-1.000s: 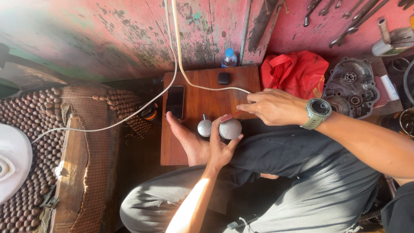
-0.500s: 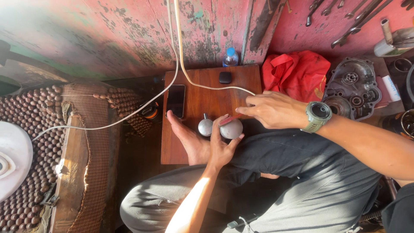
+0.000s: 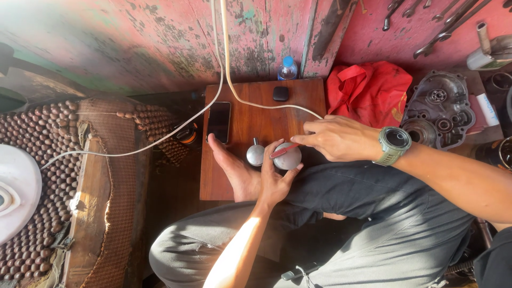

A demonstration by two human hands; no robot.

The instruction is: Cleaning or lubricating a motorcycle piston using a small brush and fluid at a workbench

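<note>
My left hand point(image 3: 273, 182) cups a round grey metal piece point(image 3: 288, 158) from below, just above a brown wooden board point(image 3: 250, 120). My right hand point(image 3: 337, 138), with a green watch point(image 3: 395, 145) on the wrist, pinches a thin red tool point(image 3: 283, 151) whose tip lies on that piece. A second shiny round metal piece point(image 3: 255, 154) with a small stub sits just to the left, touching my bare foot point(image 3: 230, 166), which rests on the board.
A dark phone point(image 3: 219, 121), a small black box point(image 3: 280, 93) and white cables point(image 3: 224, 64) lie on the board. A bottle point(image 3: 288, 68) stands behind it. At right are red cloth point(image 3: 370, 90), an engine cover point(image 3: 440, 109) and hanging wrenches point(image 3: 442, 26). A beaded mat point(image 3: 32, 160) lies left.
My right hand has drawn back slightly from over the grey piece, and the thin red tool now shows between its fingers. My left hand and foot have stayed put.
</note>
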